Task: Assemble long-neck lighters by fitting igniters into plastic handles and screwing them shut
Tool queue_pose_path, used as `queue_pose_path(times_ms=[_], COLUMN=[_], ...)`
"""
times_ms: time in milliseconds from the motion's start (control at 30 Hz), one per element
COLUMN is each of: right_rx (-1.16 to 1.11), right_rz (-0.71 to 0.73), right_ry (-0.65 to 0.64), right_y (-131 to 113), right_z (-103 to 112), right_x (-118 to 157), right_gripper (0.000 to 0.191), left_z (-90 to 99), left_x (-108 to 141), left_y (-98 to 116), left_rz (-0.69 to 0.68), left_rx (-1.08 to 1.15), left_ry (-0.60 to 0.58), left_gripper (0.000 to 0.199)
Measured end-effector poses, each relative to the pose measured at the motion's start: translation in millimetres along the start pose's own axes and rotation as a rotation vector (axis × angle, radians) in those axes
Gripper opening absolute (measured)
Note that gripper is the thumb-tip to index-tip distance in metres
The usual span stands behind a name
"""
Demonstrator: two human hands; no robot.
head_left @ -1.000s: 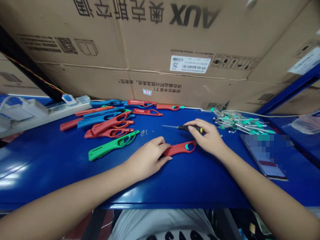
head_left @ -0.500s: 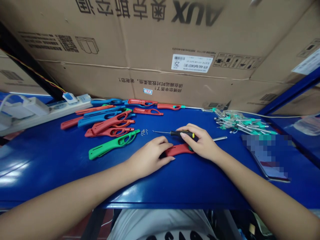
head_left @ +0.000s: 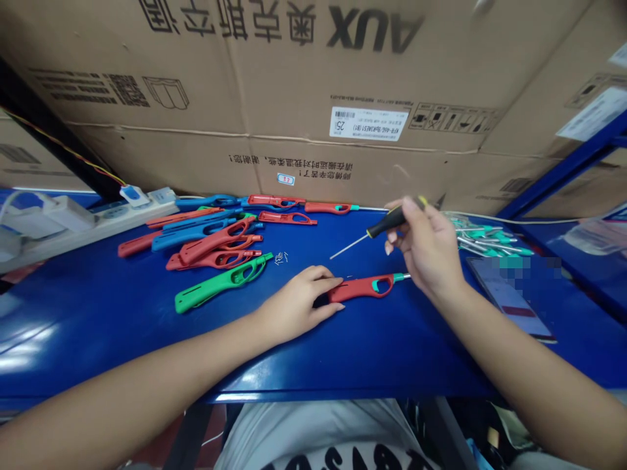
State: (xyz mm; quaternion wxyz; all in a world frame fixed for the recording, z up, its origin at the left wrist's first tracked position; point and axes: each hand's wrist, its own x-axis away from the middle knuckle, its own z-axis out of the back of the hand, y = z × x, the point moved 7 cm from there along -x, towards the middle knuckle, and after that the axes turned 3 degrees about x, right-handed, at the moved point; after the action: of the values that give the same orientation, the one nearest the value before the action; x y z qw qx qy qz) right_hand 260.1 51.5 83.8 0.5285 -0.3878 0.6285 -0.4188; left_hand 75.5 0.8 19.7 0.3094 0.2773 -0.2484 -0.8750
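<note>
A red gas lighter (head_left: 361, 288) with a green trigger and a metal tube lies on the blue table. My left hand (head_left: 302, 303) grips its left end between thumb and fingers. Above the lighter, my right hand (head_left: 431, 245) holds a screwdriver (head_left: 388, 222) with a black and yellow handle, its thin shaft tilted down to the left. The tip is in the air, apart from the lighter. Several small screws (head_left: 281, 258) lie on the table left of the screwdriver's tip.
Red, blue and green lighter shells (head_left: 220, 287) are heaped at the left. Metal tubes with green parts (head_left: 490, 240) lie at the right, behind a phone (head_left: 514, 300). A power strip (head_left: 140, 212) and a large cardboard box (head_left: 274, 98) stand at the back.
My right hand has lifted with the screwdriver and moved right and back, uncovering the lighter's trigger end. The screwdriver now tilts down. My left hand stays on the lighter.
</note>
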Motion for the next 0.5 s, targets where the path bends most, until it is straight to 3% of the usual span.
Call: queue_pose_path(times_ms=[133,500], right_rx=[-0.053,0.297], right_rz=[-0.027,0.084], right_ry=[0.015,-0.05], right_y=[-13.0,8.9], right_z=[-4.1,2.2], right_x=[-10.4,2.9], right_gripper=[0.026,0.038], left_z=[-0.4,-1.0], left_x=[0.7,4.3], left_y=[1.8,9.0], left_rz=[-0.012,-0.036], left_rx=[-0.036,-0.023], left_ry=[-0.011,-0.093], left_gripper=[0.037,0.037])
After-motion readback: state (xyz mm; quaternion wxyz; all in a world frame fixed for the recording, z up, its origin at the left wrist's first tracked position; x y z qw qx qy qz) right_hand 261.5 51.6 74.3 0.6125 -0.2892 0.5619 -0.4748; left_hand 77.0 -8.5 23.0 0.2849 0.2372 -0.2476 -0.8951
